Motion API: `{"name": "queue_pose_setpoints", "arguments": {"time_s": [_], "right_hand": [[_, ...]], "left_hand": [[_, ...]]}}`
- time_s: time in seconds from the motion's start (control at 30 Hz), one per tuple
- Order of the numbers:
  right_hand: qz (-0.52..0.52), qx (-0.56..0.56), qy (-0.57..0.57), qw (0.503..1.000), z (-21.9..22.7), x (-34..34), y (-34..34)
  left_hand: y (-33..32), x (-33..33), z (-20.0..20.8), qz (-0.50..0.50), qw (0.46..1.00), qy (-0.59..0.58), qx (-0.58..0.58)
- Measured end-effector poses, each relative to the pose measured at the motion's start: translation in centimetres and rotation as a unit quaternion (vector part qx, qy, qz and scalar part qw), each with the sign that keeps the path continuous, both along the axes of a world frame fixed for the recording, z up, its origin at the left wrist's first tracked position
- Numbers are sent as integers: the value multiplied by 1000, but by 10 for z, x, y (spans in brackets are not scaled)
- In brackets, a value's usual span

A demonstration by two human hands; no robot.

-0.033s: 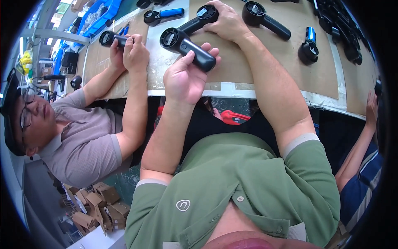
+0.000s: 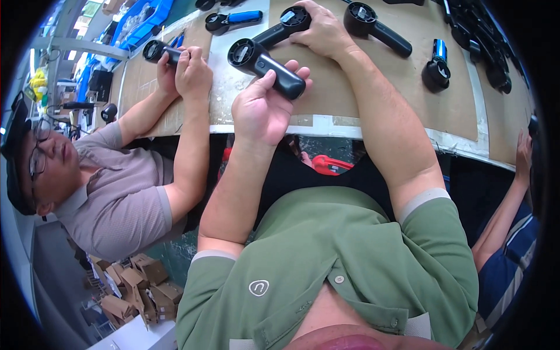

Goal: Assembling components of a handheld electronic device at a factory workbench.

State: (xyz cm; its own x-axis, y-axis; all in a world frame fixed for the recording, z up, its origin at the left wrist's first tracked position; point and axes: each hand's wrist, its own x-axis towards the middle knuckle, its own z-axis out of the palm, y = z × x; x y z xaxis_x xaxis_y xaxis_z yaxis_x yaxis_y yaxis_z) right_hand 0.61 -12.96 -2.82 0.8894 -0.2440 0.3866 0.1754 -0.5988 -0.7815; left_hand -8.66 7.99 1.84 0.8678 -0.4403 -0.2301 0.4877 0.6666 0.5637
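My left hand [image 2: 263, 114] is closed, palm up, around the handle of a black handheld fan [image 2: 274, 73]. Its thumb rests on the handle near a button, and the round head points up and left. Just beyond it my right hand [image 2: 326, 32] grips the round head of a second black handheld fan [image 2: 294, 19]. That one's handle slants down to the left and partly disappears behind the first fan's head. A third black handheld fan [image 2: 385, 38] lies on the table right of my right hand, touched by neither hand.
The cardboard-covered table [image 2: 332, 96] has a pale front edge. Fans with blue handles [image 2: 245, 17] [image 2: 440, 52] lie left and right; several black parts [image 2: 487, 52] line the far right. A co-worker [image 2: 125, 192] at left holds another fan [image 2: 160, 52]. Another person's arm [image 2: 504, 204] shows at right.
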Motion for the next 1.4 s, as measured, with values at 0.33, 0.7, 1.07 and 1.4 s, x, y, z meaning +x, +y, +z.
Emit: {"name": "queue_pose_setpoints", "arguments": {"time_s": [0.33, 0.7, 1.07, 1.4], "right_hand": [[2, 9, -6, 1000, -2, 1, -5], [7, 9, 19, 1000, 6, -4, -2], [-4, -53, 15, 998, 6, -13, -8], [10, 26, -6, 1000, -29, 5, -20]], "left_hand": [[8, 5, -15, 38, 999, 28, 9], [9, 3, -12, 45, 999, 25, 8], [-1, -56, -14, -45, 991, -43, 114], [-8, -52, -18, -111, 977, -127, 127]]}}
